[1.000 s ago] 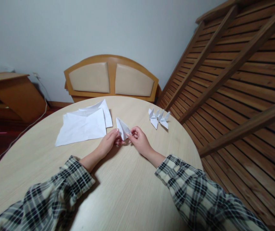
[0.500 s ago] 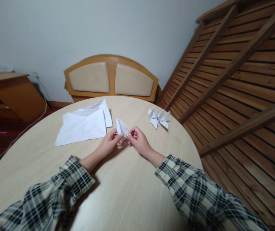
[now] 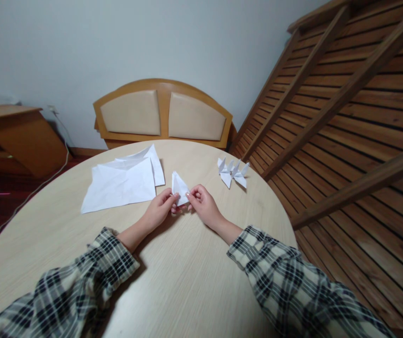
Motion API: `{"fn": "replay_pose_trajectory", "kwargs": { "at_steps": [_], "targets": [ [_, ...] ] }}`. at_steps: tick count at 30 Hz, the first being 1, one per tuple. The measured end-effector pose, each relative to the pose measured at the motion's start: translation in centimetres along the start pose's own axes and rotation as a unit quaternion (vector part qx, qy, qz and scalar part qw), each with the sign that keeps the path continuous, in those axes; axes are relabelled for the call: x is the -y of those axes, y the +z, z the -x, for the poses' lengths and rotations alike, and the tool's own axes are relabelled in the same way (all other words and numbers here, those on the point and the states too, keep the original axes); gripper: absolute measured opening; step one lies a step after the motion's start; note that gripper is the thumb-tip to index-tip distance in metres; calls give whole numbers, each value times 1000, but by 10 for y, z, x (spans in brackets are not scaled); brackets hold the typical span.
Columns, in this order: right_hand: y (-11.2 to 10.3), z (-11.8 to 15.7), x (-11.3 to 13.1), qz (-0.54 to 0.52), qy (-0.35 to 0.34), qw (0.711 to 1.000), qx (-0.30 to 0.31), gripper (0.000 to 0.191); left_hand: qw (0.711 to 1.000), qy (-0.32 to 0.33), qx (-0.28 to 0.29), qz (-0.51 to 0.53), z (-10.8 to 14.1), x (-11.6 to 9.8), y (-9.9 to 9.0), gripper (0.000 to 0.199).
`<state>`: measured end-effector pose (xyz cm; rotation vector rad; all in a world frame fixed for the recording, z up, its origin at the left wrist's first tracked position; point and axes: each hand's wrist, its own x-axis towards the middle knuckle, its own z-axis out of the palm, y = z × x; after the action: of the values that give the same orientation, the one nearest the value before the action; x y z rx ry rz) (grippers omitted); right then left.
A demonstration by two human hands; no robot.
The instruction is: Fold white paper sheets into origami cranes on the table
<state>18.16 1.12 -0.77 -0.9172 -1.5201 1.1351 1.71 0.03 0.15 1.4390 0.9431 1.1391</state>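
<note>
Between my two hands is a small folded piece of white paper [image 3: 180, 186], its pointed end facing away from me. My left hand [image 3: 159, 206] pinches the left side, thumb on top and fingers underneath. On the opposite edge, my right hand [image 3: 205, 205] grips the paper between thumb and curled fingers. Two folded paper cranes [image 3: 232, 174] stand close together beyond my right hand. Loose white paper sheets [image 3: 120, 183] lie overlapping and creased to the left of my left hand.
Everything rests on a round pale wooden table [image 3: 187, 272]. Behind it stands a wooden headboard [image 3: 164, 112] with cream panels. A slatted wooden frame [image 3: 345, 141] leans along the right side. To the far left are a wooden desk [image 3: 21, 136] and a white cable [image 3: 28, 197].
My hands have drawn slightly apart at the fingertips. The folded paper between them now lies flatter and wider, with more of its face showing. The cranes and sheets stay put.
</note>
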Motion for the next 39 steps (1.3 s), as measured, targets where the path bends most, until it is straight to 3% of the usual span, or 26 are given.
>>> {"fn": "replay_pose_trajectory", "kwargs": {
  "at_steps": [16, 24, 39],
  "targets": [
    [-1, -1, 1, -14, 2, 1000, 1, 22, 1000, 5, -5, -16, 2, 1, -1, 25],
    [-1, -1, 0, -41, 22, 999, 13, 34, 1000, 2, 9, -28, 3, -2, 0, 24],
    [0, -2, -3, -22, 19, 999, 24, 25, 990, 11, 60, -127, 3, -6, 0, 20]
  ]
}}
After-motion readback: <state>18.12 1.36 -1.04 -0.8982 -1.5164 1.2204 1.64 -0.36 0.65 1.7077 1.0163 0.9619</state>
